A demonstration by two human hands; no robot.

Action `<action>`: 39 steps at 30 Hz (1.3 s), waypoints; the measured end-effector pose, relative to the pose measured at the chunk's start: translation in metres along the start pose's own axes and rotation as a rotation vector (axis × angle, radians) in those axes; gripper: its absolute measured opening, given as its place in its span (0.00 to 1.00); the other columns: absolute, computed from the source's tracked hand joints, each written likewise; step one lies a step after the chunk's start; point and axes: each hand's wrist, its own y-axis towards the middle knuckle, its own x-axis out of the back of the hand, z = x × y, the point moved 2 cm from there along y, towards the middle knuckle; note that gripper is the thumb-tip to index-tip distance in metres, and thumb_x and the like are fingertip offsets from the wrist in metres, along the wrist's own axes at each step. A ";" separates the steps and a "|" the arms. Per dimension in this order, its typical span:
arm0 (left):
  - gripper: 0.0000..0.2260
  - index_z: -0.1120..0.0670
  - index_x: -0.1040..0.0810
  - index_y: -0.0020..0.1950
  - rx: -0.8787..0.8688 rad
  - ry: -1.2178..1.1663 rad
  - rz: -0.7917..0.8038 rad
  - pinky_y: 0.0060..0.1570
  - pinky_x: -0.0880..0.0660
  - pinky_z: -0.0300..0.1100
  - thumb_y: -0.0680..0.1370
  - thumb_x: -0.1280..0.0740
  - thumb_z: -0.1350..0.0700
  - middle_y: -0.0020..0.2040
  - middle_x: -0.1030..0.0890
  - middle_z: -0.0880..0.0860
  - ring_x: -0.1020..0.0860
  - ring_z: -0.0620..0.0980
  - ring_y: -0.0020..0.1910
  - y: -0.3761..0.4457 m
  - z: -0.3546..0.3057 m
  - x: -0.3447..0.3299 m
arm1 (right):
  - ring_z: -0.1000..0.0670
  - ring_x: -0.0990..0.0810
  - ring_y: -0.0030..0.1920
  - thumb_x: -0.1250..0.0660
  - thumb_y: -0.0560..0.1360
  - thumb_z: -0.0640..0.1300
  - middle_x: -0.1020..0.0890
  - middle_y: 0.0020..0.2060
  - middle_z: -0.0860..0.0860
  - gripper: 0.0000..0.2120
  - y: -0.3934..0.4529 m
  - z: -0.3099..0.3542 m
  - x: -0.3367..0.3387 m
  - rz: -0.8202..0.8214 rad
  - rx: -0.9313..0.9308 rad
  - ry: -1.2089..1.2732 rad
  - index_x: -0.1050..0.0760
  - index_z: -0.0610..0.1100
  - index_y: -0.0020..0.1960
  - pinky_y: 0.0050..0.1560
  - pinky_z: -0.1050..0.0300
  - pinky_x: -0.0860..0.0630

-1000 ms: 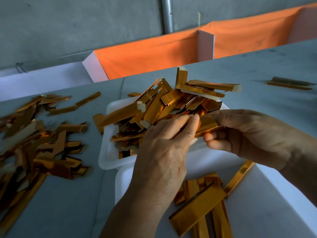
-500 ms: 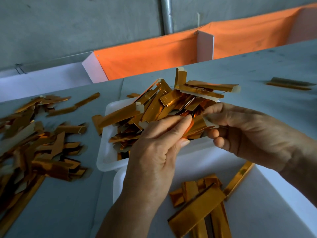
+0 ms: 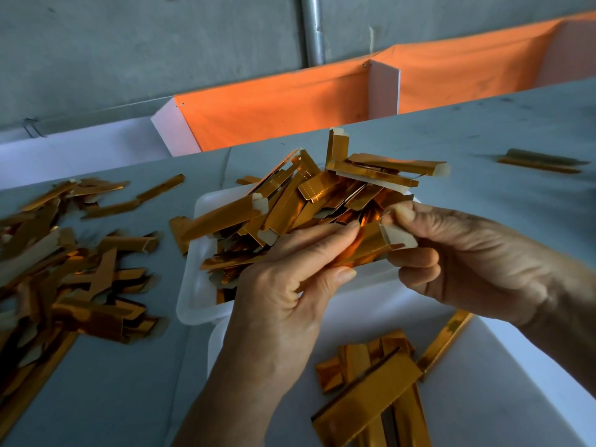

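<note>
Grey surface (image 3: 483, 201) extends beyond and left of both hands; behind it are an orange cloth (image 3: 283, 108), a concrete wall (image 3: 129, 43) and a metal pipe (image 3: 313, 27). Left hand (image 3: 290, 291) and right hand (image 3: 474, 266) each pinch one end of a gold foil strip (image 3: 366, 248), held between them just above the heaped white tray (image 3: 190, 304).

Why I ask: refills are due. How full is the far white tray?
Heaped full: gold card strips pile above the rim of the far white tray, several overhanging its edges.

- Grey concrete wall (image 3: 129, 43) behind, a metal pipe (image 3: 312, 27) running up it.
- Orange cloth (image 3: 274, 108) hangs along the pale grey worktop's (image 3: 483, 130) far edge.
- Dim, soft light.
</note>
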 end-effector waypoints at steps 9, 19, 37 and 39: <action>0.19 0.51 0.25 0.63 0.026 -0.025 0.035 0.56 0.28 0.28 0.72 0.32 0.60 0.60 0.23 0.43 0.26 0.36 0.61 -0.002 0.002 0.002 | 0.56 0.26 0.28 0.23 0.64 0.46 0.21 0.33 0.51 0.13 0.000 0.000 -0.001 0.030 0.000 -0.034 0.19 0.43 0.47 0.28 0.65 0.27; 0.18 0.53 0.25 0.64 0.034 -0.050 0.065 0.56 0.28 0.29 0.74 0.31 0.61 0.60 0.22 0.46 0.25 0.38 0.60 -0.002 0.001 0.002 | 0.53 0.24 0.28 0.29 0.63 0.43 0.21 0.31 0.50 0.07 -0.005 0.013 -0.006 -0.025 0.191 -0.442 0.18 0.46 0.41 0.30 0.63 0.25; 0.19 0.57 0.25 0.65 0.080 -0.066 0.071 0.57 0.29 0.29 0.75 0.31 0.64 0.61 0.22 0.50 0.24 0.40 0.60 -0.003 0.004 0.002 | 0.49 0.21 0.33 0.23 0.61 0.48 0.21 0.34 0.45 0.16 -0.004 0.007 -0.005 0.099 0.207 -0.370 0.22 0.44 0.45 0.34 0.60 0.23; 0.19 0.57 0.26 0.65 0.072 -0.065 0.072 0.58 0.29 0.30 0.75 0.32 0.64 0.61 0.22 0.50 0.24 0.40 0.61 -0.003 0.005 0.002 | 0.49 0.19 0.37 0.21 0.60 0.49 0.20 0.38 0.45 0.19 -0.002 0.009 0.001 0.145 0.195 -0.392 0.22 0.43 0.47 0.36 0.59 0.21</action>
